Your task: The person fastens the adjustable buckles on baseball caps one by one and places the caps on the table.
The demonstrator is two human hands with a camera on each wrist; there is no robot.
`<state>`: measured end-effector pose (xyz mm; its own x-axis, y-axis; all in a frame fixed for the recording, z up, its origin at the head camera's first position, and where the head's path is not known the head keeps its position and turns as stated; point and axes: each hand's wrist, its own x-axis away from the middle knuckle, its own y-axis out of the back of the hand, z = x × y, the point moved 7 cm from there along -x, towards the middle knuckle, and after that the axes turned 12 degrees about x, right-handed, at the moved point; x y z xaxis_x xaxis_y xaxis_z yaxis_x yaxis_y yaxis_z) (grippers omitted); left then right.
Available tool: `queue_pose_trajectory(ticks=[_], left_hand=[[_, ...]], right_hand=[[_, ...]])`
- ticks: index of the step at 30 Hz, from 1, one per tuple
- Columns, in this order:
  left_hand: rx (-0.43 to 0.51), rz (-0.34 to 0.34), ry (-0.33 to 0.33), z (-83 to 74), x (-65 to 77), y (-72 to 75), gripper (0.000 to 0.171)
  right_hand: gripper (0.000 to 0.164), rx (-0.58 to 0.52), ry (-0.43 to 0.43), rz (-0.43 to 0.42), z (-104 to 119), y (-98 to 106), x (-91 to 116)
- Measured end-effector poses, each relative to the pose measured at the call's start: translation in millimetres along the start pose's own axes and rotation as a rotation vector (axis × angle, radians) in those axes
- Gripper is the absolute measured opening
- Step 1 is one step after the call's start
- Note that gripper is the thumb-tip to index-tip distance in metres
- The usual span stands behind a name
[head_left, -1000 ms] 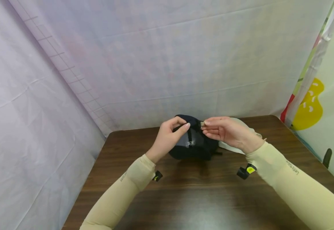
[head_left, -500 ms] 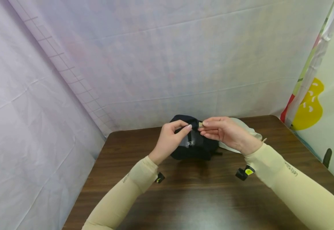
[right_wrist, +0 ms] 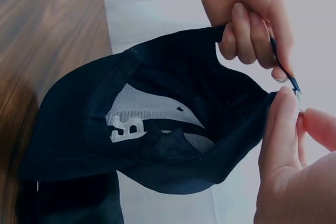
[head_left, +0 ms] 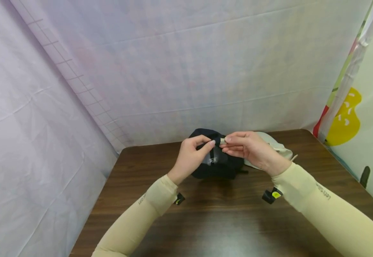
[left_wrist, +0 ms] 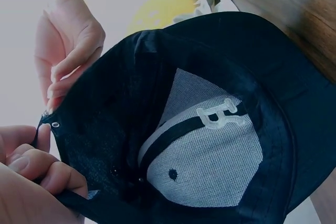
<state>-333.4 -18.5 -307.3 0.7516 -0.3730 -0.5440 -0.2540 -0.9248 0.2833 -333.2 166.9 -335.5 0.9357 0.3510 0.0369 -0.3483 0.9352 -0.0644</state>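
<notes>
A dark navy baseball cap (head_left: 220, 166) with a white embroidered letter is held up over the table, its hollow inside and mesh lining showing in both wrist views. My left hand (head_left: 189, 155) pinches the thin back strap (right_wrist: 284, 65) between thumb and forefinger, its other fingers curled at the cap's rear edge. On the right side of the back opening, my right hand (head_left: 254, 150) pinches the small metal buckle (head_left: 223, 141). The strap's end meets the buckle there, close between both sets of fingertips. The fingers partly hide the buckle in the wrist views.
A white cap (head_left: 281, 149) lies on the brown wooden table (head_left: 154, 228) behind my right hand. Pale cloth curtains (head_left: 180, 64) stand along the back and left edges. A printed sheet with a yellow shape (head_left: 345, 121) hangs at the right.
My right hand has shifted slightly left with the buckle, and my left hand slightly right, so their fingertips are closer together. The buckle has turned a little.
</notes>
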Motion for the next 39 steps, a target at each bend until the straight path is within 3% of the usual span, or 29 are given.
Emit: queue_pose_trajectory(ticks=[11,25,39], left_hand=[[-0.073,0.02,0.0,-2.4,-0.2,-3.1,0.019],[-0.096,0.127,0.059,1.7,-1.1,-3.8,0.022],[-0.234,0.101,-0.037,-3.8,2.7,-4.4,0.014]], right_hand=[[0.029,0.039,0.017,-0.047,1.7,0.1,0.2],[0.042,0.183,0.094,-0.058,3.3,-5.4,0.4],[0.04,0.288,0.074,-0.039,-4.1,-9.0,-4.8]])
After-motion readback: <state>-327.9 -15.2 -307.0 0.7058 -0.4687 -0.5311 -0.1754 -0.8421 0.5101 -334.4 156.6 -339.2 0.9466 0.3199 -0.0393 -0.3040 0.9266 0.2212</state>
